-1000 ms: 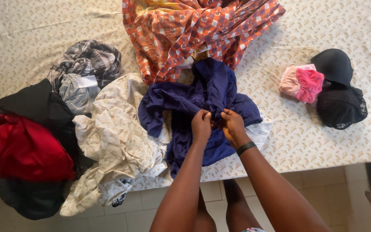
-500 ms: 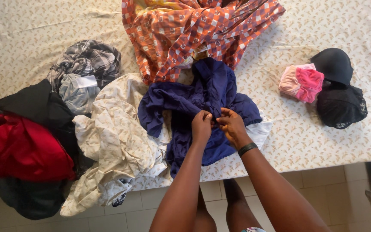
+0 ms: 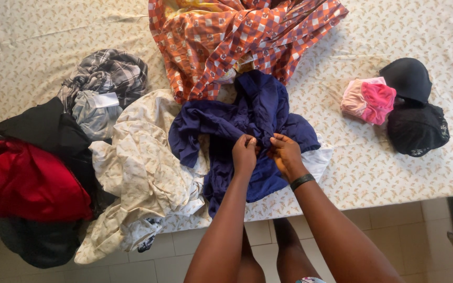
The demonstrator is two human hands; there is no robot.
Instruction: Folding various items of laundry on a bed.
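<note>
Your left hand (image 3: 245,152) and right hand (image 3: 285,152) meet at the middle of the navy garment (image 3: 247,123), fingers pinched shut on a fold of its cloth. The garment lies crumpled on the patterned surface (image 3: 384,173), just below the orange checked cloth (image 3: 237,36) and touching the cream printed sheet (image 3: 142,167). It looks soft, light and limp, likely to sag and bunch wherever it is lifted; a seam or hem should give the firmest hold. Pink and black undergarments (image 3: 394,105) sit well apart.
</note>
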